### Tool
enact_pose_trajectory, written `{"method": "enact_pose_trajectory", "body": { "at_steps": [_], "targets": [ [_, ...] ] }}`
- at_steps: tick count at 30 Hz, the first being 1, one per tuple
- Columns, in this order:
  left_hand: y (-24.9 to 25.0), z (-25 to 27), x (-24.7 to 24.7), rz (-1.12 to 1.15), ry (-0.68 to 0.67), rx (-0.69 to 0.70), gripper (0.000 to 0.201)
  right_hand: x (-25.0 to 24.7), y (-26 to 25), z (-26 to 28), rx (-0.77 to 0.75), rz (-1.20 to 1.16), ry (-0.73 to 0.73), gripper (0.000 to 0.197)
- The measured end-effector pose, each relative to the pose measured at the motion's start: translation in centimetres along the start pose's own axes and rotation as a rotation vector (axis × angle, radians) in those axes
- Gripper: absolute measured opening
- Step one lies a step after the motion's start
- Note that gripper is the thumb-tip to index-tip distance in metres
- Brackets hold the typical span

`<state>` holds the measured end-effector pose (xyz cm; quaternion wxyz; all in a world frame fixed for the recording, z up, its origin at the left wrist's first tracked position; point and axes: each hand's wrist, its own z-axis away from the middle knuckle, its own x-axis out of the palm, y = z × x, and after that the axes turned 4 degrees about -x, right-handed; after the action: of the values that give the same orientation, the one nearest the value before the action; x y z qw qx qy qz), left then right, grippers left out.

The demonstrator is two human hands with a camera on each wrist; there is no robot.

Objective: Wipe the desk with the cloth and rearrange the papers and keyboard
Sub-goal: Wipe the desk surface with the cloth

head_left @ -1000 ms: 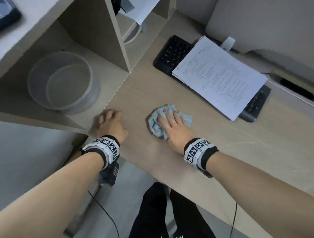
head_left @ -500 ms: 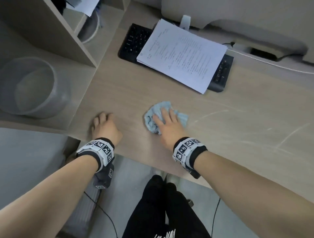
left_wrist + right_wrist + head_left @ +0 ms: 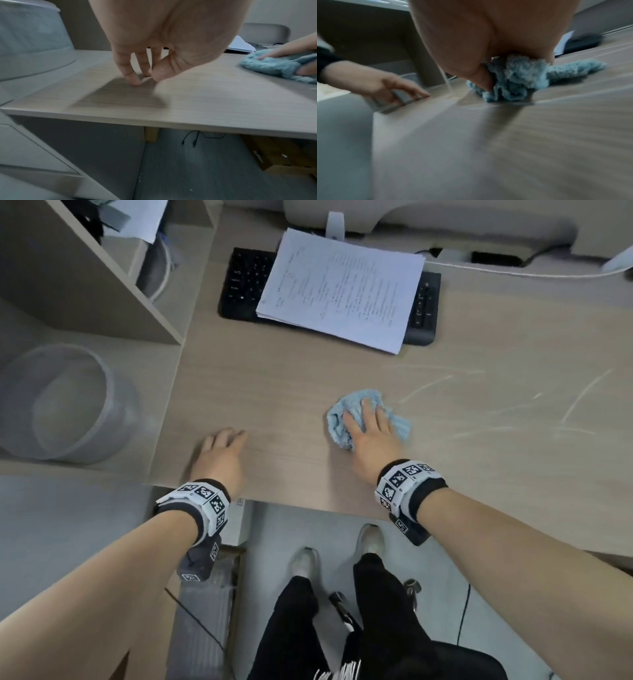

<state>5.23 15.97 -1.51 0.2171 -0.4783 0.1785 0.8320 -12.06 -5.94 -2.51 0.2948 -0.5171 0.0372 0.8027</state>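
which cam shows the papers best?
Head view: the papers lie in full across the black keyboard, print visible. Left wrist shows only a white corner at the far right. Right wrist shows a blurred white edge behind the right hand.

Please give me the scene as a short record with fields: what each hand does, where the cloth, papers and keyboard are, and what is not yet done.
right hand: presses the blue cloth flat on the desk
left hand: fingertips rest on the desk near its front edge, holding nothing
papers: lie on top of the keyboard
streaks: pale marks right of the cloth
not yet done: papers and keyboard untouched
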Motion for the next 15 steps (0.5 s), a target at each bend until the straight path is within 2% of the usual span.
{"method": "enact_pose_trajectory", "body": {
  "at_steps": [5,7,9,10,12,15],
  "targets": [
    [-1.7,0.4,-0.9,0.052,-0.069,0.109,0.082,4.3,-10.2,0.4,-0.318,0.069,-0.030,0.082],
    [-2.3,0.6,-0.9,0.087,-0.013,0.121,0.075,5.2,-10.7,1.7,-0.420,0.073,-0.072,0.080],
    [-3.3,1.0,-0.7,0.107,0.047,0.105,0.070,5.2,-7.8,3.3,-0.467,0.084,-0.091,0.079],
    [-3.8,1.2,-0.5,0.107,0.055,0.086,0.069,4.8,-5.8,4.1,-0.438,0.084,-0.094,0.081],
    [-4.6,1.5,-0.1,0.099,0.043,0.046,0.067,3.8,-2.4,5.5,-0.281,0.077,-0.087,0.082],
    [-5.3,2.1,0.4,0.104,0.078,0.012,0.065,3.3,-3.0,4.5,-0.098,0.040,-0.016,0.083]
  ]
}}
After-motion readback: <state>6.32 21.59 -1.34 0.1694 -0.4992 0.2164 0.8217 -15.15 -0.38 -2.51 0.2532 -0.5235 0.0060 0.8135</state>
